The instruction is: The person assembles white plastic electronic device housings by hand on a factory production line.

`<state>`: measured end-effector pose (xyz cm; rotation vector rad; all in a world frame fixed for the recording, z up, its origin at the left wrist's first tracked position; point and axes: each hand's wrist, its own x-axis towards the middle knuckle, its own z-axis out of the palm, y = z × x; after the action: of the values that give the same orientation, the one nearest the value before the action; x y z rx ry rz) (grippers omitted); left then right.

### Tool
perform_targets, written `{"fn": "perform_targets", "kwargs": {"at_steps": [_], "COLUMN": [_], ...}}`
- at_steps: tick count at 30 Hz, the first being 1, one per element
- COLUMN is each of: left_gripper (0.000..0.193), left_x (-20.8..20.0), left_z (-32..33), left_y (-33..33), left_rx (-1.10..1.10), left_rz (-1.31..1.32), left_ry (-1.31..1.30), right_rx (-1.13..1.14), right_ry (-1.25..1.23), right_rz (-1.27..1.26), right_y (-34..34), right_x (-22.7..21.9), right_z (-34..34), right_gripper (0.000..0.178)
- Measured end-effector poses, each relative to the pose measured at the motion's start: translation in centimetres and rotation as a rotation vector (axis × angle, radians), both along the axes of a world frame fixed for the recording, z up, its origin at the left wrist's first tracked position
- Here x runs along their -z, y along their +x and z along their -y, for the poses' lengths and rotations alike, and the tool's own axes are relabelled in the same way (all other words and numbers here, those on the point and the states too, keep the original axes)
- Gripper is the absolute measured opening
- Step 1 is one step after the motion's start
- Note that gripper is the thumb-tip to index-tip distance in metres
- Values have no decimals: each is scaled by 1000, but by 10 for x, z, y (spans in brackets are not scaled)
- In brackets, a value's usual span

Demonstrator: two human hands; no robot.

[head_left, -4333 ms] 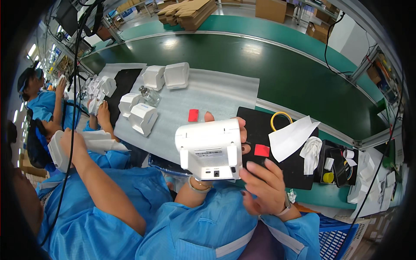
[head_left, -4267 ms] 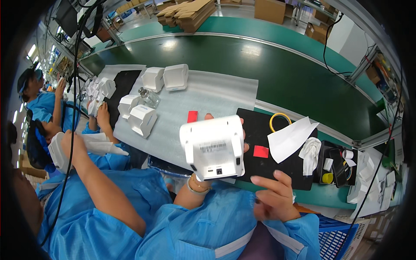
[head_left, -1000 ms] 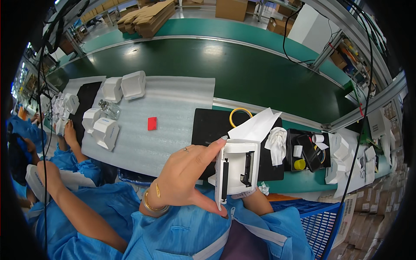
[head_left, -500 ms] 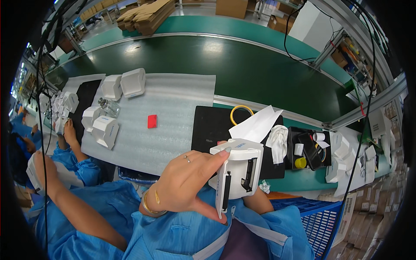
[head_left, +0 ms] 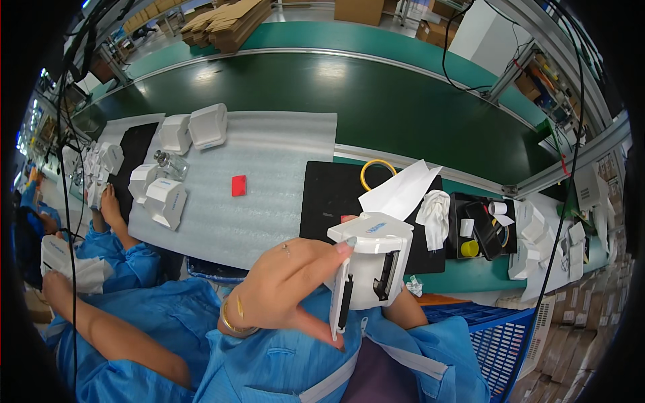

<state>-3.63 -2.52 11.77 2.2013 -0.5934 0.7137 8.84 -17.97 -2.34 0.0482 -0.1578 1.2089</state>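
In front of my chest is a small white receipt printer (head_left: 369, 282), its lid swung open. A black roller runs along the lid's edge, and a dark slotted part shows inside the body. My left hand (head_left: 289, 279) grips the open lid, fingers at its top and thumb at its lower edge. My right hand (head_left: 403, 307) supports the printer from behind; most of it is hidden by the printer, with a fingertip showing above. Just beyond lies a black mat (head_left: 329, 195) with a white paper sheet (head_left: 400, 191) and a white cloth (head_left: 435, 218).
A yellow ring (head_left: 366, 176) lies on the mat. To its right stands a black tray (head_left: 455, 242) of small items. Left are several white printers (head_left: 165, 201), a glass bottle (head_left: 173, 166) and a red piece (head_left: 238, 186). A co-worker's hand (head_left: 57, 285) holds another printer. A blue basket (head_left: 494, 339) stands at right.
Both my hands keep hold of the printer, which tilts slightly, its lid edge shifting a little left. The co-worker's near hand has moved lower on their printer, which now shows more.
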Motion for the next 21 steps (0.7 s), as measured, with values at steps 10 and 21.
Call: {"fn": "perform_targets", "kwargs": {"at_steps": [10,21], "left_gripper": [69,89], "left_x": [70,101], "left_z": [-5,-26], "left_y": [18,14], "left_rx": [-187,66], "left_rz": [-434,-467], "left_ry": [-569,-1364], "right_rx": [367,341], "right_ry": [-635,-725], "right_rz": [365,620], "right_y": [-1,4], "right_x": [-23,-35], "right_z": [-6,-30], "right_gripper": [35,32]}}
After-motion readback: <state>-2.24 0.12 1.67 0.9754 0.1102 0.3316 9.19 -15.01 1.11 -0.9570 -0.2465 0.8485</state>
